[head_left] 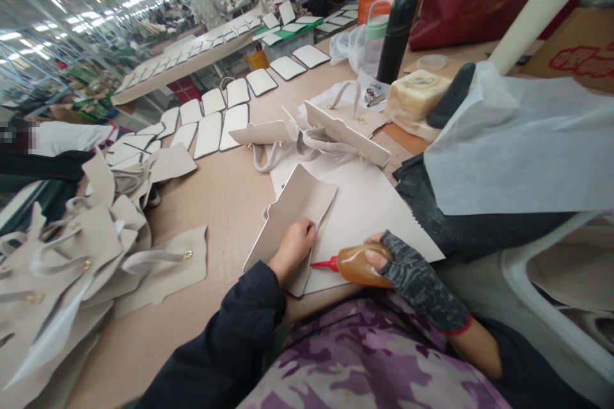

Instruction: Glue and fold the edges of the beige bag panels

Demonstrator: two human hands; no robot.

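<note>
My left hand (293, 244) is closed on the edge of a beige leather bag piece (292, 204) lying on a white sheet (369, 211) at the table's near edge. My right hand (407, 265), in a grey fingerless glove, grips an amber glue squeeze bottle (357, 264). Its red nozzle (322, 263) points left, right beside my left hand and the piece's edge.
Beige bag parts with handles (71, 255) pile up at the left. More bags (336, 131) lie beyond the sheet. White panels (215, 124) sit in rows farther back. A black flask (396, 35), a block (415, 92), a paper roll (537, 13) and white tissue (522, 147) stand at the right.
</note>
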